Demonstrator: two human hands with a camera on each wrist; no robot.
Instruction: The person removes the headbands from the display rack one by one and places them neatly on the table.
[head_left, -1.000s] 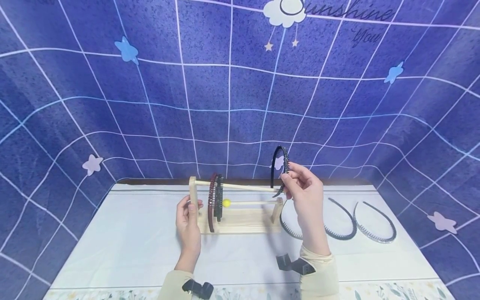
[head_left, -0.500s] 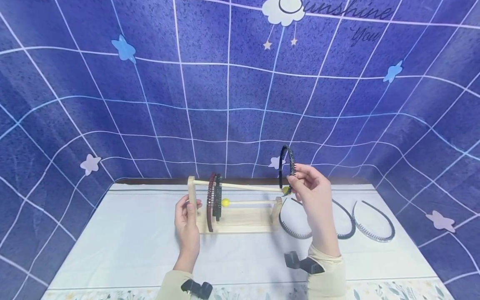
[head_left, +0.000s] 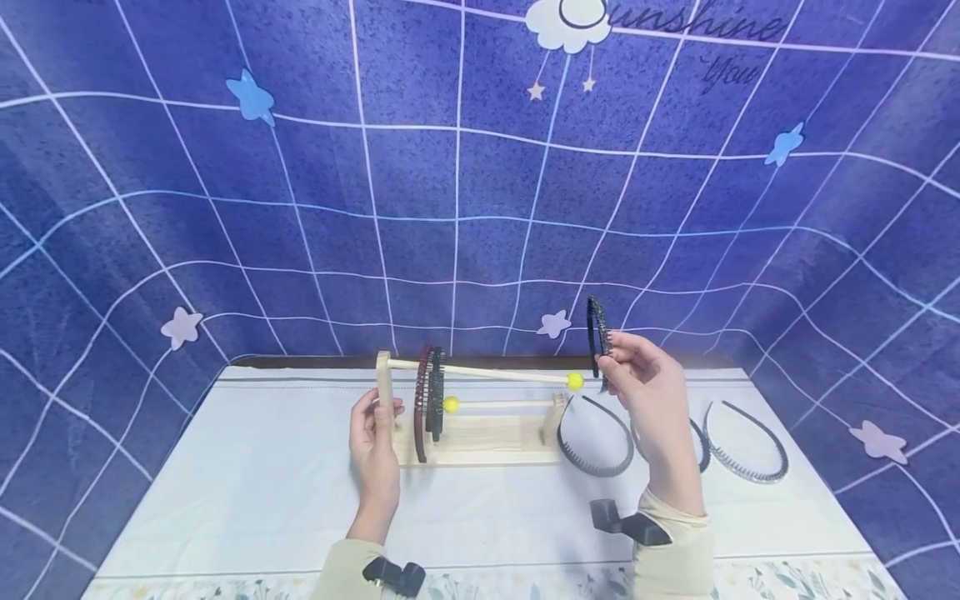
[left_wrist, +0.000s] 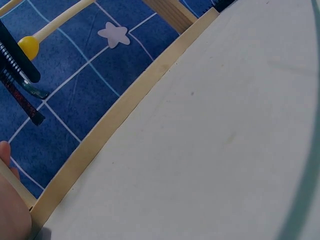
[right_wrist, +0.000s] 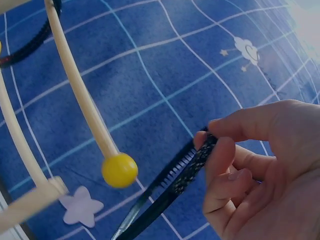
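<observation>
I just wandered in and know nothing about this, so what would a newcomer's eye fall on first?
Probably the blue backdrop with its pale stars, rising behind the white table. Next, perhaps, the two bright yellow balls on the rods of the wooden stand. Just right of the upper ball, the right hand holds up a dark headband.

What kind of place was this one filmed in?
Probably a staged tabletop recording spot indoors: a white-covered table, blue star-patterned fabric behind and beside it, and a wooden rack with loose headbands laid out nearby.
</observation>
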